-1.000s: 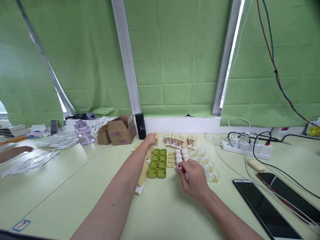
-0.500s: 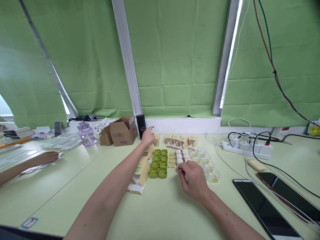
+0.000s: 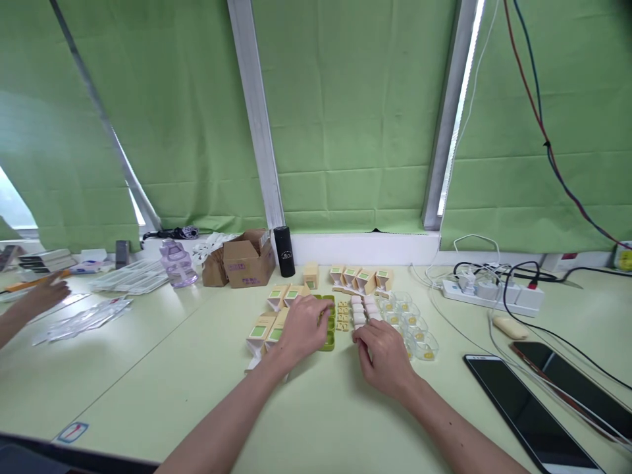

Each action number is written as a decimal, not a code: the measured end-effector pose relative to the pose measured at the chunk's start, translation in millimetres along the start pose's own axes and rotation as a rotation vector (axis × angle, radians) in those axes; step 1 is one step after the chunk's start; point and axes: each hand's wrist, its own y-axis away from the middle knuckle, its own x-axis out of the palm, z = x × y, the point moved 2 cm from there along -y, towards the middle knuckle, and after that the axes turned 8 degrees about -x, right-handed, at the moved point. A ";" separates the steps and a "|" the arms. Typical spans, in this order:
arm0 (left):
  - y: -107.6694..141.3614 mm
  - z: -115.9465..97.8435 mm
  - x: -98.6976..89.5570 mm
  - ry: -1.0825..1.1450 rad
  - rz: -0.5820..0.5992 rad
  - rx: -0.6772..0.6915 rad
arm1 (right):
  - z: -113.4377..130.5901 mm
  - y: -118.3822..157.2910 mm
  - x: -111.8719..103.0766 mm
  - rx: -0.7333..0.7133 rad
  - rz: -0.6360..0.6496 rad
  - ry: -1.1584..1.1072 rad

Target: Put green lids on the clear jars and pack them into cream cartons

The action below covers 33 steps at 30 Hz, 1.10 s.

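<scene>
My left hand (image 3: pixel 305 324) hovers over the olive-green square containers (image 3: pixel 330 322), covering most of the left column. Its fingers are bent and a little apart, with nothing visible in them. My right hand (image 3: pixel 385 355) is closed in a pinch at the near end of the pale pink-white blocks (image 3: pixel 364 308); whatever its fingertips hold is hidden. Between the hands lie small yellow pieces (image 3: pixel 342 316) in two columns. Clear cups with yellow bits (image 3: pixel 425 347) stand right of my right hand. Cream cartons with green labels (image 3: pixel 259 331) sit left of and under my left wrist.
More cream cartons (image 3: pixel 365 282) and a single carton (image 3: pixel 311 275) stand at the back. Behind are a black cylinder (image 3: pixel 284 251), cardboard box (image 3: pixel 247 260) and purple bottle (image 3: pixel 178 263). Phones (image 3: pixel 528 408) and a power strip (image 3: pixel 494 296) lie right. Another person's hand (image 3: pixel 47 295) is at far left.
My left hand has drawn back from the rear carton to above the green containers. My right hand stays nearly still. The other person's hand has moved off the plastic bags, further left.
</scene>
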 end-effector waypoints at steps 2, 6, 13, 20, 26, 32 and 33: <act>7.9 7.2 1.7 -0.036 -0.002 0.006 | 0.4 0.2 1.0 0.024 0.035 0.012; 16.1 16.2 0.7 -0.106 0.093 0.016 | 1.8 -0.2 1.8 0.063 0.092 0.017; 20.8 13.3 -0.3 -0.229 0.256 0.070 | 2.5 -0.2 3.8 0.044 0.124 0.036; 26.6 13.8 8.8 -0.260 0.295 0.108 | 0.3 1.8 8.0 0.049 0.147 0.050; 28.9 11.3 11.8 -0.284 0.279 0.130 | -0.2 2.9 10.1 0.052 0.149 0.052; 32.1 2.6 16.7 -0.269 0.297 0.147 | -0.5 3.0 9.0 0.048 0.132 0.055; 33.0 0.9 17.5 -0.260 0.294 0.152 | -0.8 3.3 9.1 0.046 0.129 0.060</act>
